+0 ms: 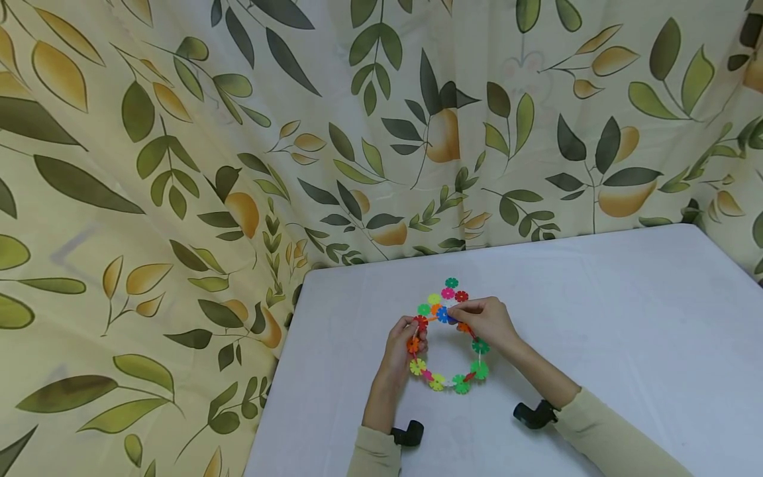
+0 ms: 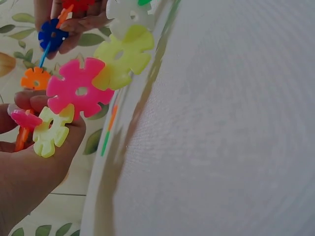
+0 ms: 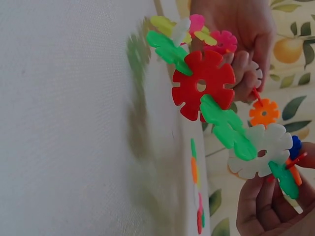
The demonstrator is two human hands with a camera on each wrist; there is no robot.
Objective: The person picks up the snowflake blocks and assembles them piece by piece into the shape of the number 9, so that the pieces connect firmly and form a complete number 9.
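Observation:
A ring of interlocking flower-shaped plastic discs (image 1: 479,370) is held up over the table, in red, orange, yellow, pink, white and green. My left hand (image 1: 399,348) grips its left side, the fingers curled around the discs there. At the ring's top right, my right hand (image 1: 489,321) pinches a blue disc (image 2: 53,35) between thumb and fingers. An orange disc (image 3: 264,112) sits between the two hands in the right wrist view. How the blue disc joins its neighbours is partly hidden by the right fingertips.
Several loose discs, among them a green one (image 1: 452,283) and a red one (image 1: 461,296), lie on the white table (image 1: 596,298) just beyond the ring. A leaf-patterned curtain (image 1: 369,132) hangs behind the table and along its left side.

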